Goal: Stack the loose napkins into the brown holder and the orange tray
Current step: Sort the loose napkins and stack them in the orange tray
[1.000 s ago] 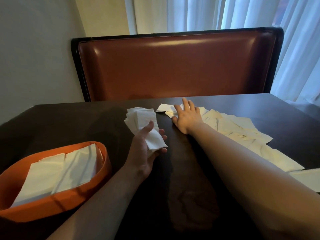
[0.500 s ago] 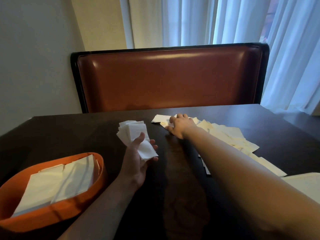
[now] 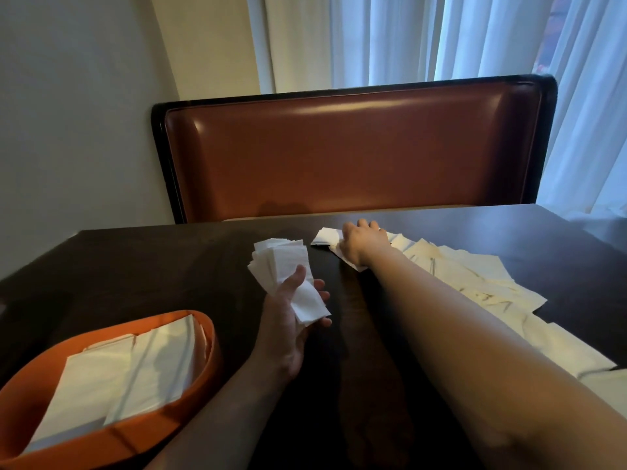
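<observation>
My left hand holds a fanned stack of white napkins above the middle of the dark table, thumb on top. My right hand reaches far across to the end of a spread of loose napkins. Its fingers curl down over a loose napkin there, with the fingertips hidden behind the hand. The orange tray sits at the near left with a pile of stacked napkins inside. No brown holder is in view.
The loose napkins trail from the far middle of the dark table to its near right edge. A brown padded bench back stands behind the table, a wall to the left and white curtains behind.
My right hand went from lying flat on the far napkins to curling its fingers over one. The view has tilted upward. The left hand keeps its stack in place.
</observation>
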`<state>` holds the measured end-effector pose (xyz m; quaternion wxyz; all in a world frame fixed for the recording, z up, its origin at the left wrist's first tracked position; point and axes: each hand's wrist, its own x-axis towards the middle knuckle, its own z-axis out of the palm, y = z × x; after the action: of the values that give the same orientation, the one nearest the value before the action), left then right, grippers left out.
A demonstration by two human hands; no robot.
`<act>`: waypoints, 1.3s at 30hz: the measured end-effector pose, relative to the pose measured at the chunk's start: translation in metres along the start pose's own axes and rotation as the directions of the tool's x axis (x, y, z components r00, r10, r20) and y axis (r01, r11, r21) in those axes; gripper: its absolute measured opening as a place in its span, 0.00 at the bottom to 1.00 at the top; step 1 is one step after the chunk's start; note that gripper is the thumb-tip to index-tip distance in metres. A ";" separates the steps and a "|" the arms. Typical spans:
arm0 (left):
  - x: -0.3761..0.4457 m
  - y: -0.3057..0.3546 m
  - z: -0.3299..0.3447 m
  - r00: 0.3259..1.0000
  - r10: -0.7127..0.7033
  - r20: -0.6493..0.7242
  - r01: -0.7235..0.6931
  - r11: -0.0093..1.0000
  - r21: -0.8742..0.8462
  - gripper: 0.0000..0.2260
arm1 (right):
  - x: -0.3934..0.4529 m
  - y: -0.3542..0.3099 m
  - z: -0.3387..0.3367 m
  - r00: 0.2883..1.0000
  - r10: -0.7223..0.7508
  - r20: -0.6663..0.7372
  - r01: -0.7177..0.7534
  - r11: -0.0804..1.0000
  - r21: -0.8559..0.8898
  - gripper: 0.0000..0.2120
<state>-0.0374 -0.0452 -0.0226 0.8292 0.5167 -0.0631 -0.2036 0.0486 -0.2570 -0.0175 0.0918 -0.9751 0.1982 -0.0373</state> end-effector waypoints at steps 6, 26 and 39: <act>-0.004 0.004 0.000 0.999 0.024 -0.024 -0.024 1.000 -0.006 0.22 | -0.036 0.000 -0.017 0.990 -0.078 0.119 0.075 0.997 0.027 0.16; -0.009 0.009 -0.010 0.995 0.034 -0.095 -0.033 0.999 0.011 0.23 | -0.160 -0.003 -0.010 0.928 -0.359 0.097 0.308 0.888 0.342 0.25; -0.010 0.011 -0.007 0.998 0.023 -0.062 -0.024 0.999 -0.021 0.13 | -0.170 0.018 -0.023 0.978 -0.145 -0.150 0.194 0.360 0.912 0.07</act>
<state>-0.0410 -0.0312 -0.0156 0.8388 0.5127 -0.0415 -0.1784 -0.1165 -0.2103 -0.0047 0.6098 -0.7725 0.0444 -0.1718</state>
